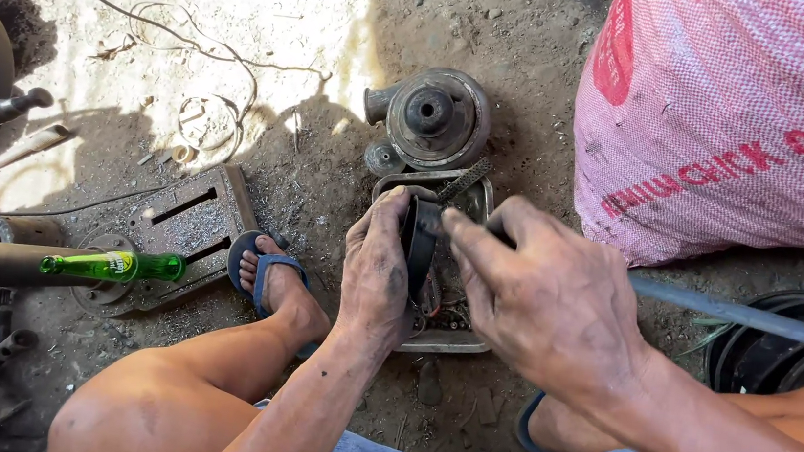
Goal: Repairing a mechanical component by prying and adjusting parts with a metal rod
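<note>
a black, curved rubber ring [418, 242] sits upright between both hands, just above a shallow grey metal tray [479, 196] of small greasy parts on the dirt floor. the left hand [376, 271] has its grip clenched around the ring's left side; the right hand [543, 294] pinches its top edge with the fingertips — grip closed on it too. beyond the tray lies a round, dark cast-metal pump housing [435, 116]. a pink woven sack [736, 121] stands to the right — a green glass bottle [118, 267] lies at the left.
</note>
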